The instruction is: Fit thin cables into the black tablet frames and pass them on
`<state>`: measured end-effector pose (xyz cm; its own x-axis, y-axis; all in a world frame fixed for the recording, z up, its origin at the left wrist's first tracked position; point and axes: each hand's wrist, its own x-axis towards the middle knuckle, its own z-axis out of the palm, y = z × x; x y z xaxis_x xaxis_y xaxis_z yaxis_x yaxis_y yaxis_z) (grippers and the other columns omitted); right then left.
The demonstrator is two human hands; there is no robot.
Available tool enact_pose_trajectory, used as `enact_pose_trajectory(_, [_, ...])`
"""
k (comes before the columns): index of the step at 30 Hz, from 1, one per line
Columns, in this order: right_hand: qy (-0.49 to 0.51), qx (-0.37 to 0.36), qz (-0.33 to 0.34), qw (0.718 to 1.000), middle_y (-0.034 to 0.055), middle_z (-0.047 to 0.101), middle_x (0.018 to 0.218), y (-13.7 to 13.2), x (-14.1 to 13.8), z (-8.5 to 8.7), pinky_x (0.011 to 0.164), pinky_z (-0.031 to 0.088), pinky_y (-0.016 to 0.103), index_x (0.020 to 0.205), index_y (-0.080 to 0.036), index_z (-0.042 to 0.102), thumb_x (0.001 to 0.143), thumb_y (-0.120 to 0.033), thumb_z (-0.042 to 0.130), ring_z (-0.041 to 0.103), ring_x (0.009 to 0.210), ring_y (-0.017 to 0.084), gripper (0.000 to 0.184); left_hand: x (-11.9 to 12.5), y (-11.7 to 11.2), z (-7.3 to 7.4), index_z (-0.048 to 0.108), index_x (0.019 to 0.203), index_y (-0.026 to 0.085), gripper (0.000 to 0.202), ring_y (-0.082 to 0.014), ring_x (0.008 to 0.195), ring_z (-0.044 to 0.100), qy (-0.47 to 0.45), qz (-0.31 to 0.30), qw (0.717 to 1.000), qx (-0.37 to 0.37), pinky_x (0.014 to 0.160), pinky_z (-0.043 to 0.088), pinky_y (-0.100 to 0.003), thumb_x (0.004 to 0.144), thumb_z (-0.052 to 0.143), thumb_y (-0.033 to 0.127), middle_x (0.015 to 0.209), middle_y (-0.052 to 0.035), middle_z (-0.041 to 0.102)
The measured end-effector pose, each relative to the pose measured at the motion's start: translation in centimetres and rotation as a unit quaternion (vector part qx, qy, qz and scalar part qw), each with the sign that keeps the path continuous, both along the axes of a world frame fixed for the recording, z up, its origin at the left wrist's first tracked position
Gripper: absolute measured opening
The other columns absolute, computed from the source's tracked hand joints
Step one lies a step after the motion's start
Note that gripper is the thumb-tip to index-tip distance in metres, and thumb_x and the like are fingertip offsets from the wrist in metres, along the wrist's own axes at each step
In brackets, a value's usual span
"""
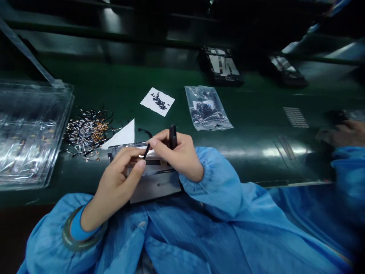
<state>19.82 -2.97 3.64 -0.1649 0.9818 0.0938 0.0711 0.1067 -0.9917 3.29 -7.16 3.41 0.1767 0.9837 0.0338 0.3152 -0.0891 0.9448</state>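
A thin black flex cable [147,149] with a bent upper end is pinched between the fingertips of both my hands. My left hand [116,182] grips its lower part, thumb and fingers closed. My right hand [178,152] pinches it higher up with thumb and forefinger. A dark stick-like tool [172,137] also stands up from my right hand; its lower end is hidden. Under the hands lies a flat device part [156,184] with a pale panel and dark frame, close to my body and partly covered by the hands.
Left are clear plastic trays [25,152] and a heap of small flex parts [88,129] beside white paper [122,135]. Ahead are a paper with black bits [157,101] and a zip bag [208,108]. Device stacks [222,66] stand behind; another person's hand [350,133] is right.
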Motion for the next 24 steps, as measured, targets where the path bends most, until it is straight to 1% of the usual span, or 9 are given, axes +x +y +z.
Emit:
enact_pose_trajectory(3, [-0.059, 0.12, -0.039, 0.99, -0.0027, 0.061, 0.061, -0.4, 0.0, -0.4, 0.049, 0.042, 0.021, 0.071, -0.017, 0.064, 0.082, -0.025, 0.063, 0.053, 0.053, 0.008, 0.013, 0.2, 0.0, -0.5, 0.064, 0.097, 0.022, 0.01, -0.0151, 0.09, 0.062, 0.118, 0.084, 0.968, 0.205, 0.081, 0.05, -0.029, 0.09, 0.058, 0.02, 0.093, -0.003, 0.066])
enact_pose_trajectory(6, [-0.128, 0.286, -0.047, 0.948, 0.0013, 0.07, 0.076, -0.7, -0.2, -1.0, 0.062, 0.05, 0.021, 0.079, -0.017, 0.066, 0.084, -0.016, 0.061, 0.063, 0.069, 0.011, 0.007, 0.5, 0.1, -0.6, 0.061, 0.093, 0.018, 0.01, -0.0129, 0.084, 0.06, 0.191, 0.148, 0.911, 0.335, 0.078, 0.05, -0.026, 0.086, 0.064, 0.012, 0.084, -0.0019, 0.063])
enact_pose_trajectory(8, [-0.169, 0.364, -0.044, 0.915, 0.0031, 0.072, 0.08, -1.0, -0.4, -1.4, 0.067, 0.052, 0.021, 0.083, -0.016, 0.066, 0.086, -0.013, 0.059, 0.066, 0.074, 0.011, 0.008, 0.6, 0.2, -0.5, 0.061, 0.092, 0.016, 0.011, -0.0129, 0.081, 0.06, 0.228, 0.164, 0.887, 0.366, 0.077, 0.05, -0.027, 0.085, 0.066, 0.011, 0.083, -0.0029, 0.063])
enact_pose_trajectory(11, [-0.232, 0.413, -0.037, 0.88, 0.0035, 0.072, 0.076, -1.4, -0.6, -1.6, 0.068, 0.052, 0.021, 0.082, -0.015, 0.066, 0.089, -0.014, 0.056, 0.067, 0.072, 0.012, 0.012, 0.6, 0.2, -0.3, 0.061, 0.092, 0.014, 0.01, -0.0123, 0.077, 0.059, 0.248, 0.175, 0.876, 0.373, 0.075, 0.05, -0.026, 0.084, 0.066, 0.01, 0.082, -0.004, 0.062])
enact_pose_trajectory(14, [-0.267, 0.427, -0.016, 0.864, 0.0035, 0.071, 0.073, -1.7, -0.6, -1.5, 0.066, 0.051, 0.022, 0.08, -0.014, 0.067, 0.09, -0.015, 0.055, 0.066, 0.069, 0.012, 0.016, 0.6, 0.1, -0.3, 0.061, 0.091, 0.015, 0.009, -0.0115, 0.076, 0.059, 0.246, 0.175, 0.88, 0.366, 0.075, 0.051, -0.026, 0.084, 0.064, 0.009, 0.081, -0.003, 0.062])
enact_pose_trajectory(18, [-0.266, 0.418, 0.006, 0.869, 0.0029, 0.07, 0.071, -1.9, -0.7, -1.6, 0.065, 0.05, 0.022, 0.079, -0.015, 0.066, 0.09, -0.016, 0.054, 0.065, 0.068, 0.012, 0.017, 0.8, 0.3, -0.5, 0.06, 0.086, 0.017, 0.005, -0.0101, 0.072, 0.059, 0.232, 0.172, 0.905, 0.313, 0.07, 0.05, -0.024, 0.086, 0.061, 0.012, 0.079, -0.0002, 0.062])
enact_pose_trajectory(21, [-0.203, 0.361, 0.024, 0.91, 0.0018, 0.068, 0.071, -1.8, -0.5, -1.4, 0.064, 0.05, 0.022, 0.076, -0.017, 0.063, 0.087, -0.016, 0.057, 0.064, 0.067, 0.011, 0.013, 0.9, 0.4, -0.4, 0.061, 0.082, 0.018, 0.006, -0.0095, 0.067, 0.058, 0.19, 0.168, 0.941, 0.225, 0.061, 0.049, -0.022, 0.086, 0.057, 0.018, 0.078, 0.0004, 0.062])
enact_pose_trajectory(22, [-0.171, 0.314, 0.026, 0.934, 0.0012, 0.068, 0.071, -1.7, -0.3, -1.2, 0.062, 0.049, 0.022, 0.076, -0.017, 0.063, 0.085, -0.017, 0.058, 0.063, 0.066, 0.011, 0.01, 0.6, 0.3, -0.3, 0.061, 0.081, 0.018, 0.007, -0.0093, 0.064, 0.057, 0.168, 0.163, 0.955, 0.183, 0.058, 0.048, -0.022, 0.086, 0.057, 0.021, 0.077, 0.0008, 0.062])
enact_pose_trajectory(24, [-0.094, 0.17, 0.021, 0.981, 0.0001, 0.069, 0.07, -1.1, 0.7, -0.6, 0.052, 0.046, 0.021, 0.077, -0.018, 0.061, 0.083, -0.02, 0.061, 0.058, 0.056, 0.009, 0.006, -0.8, -0.4, -0.1, 0.062, 0.08, 0.019, 0.011, -0.0094, 0.058, 0.056, 0.139, 0.172, 0.97, 0.096, 0.053, 0.045, -0.023, 0.085, 0.058, 0.028, 0.072, 0.0018, 0.061])
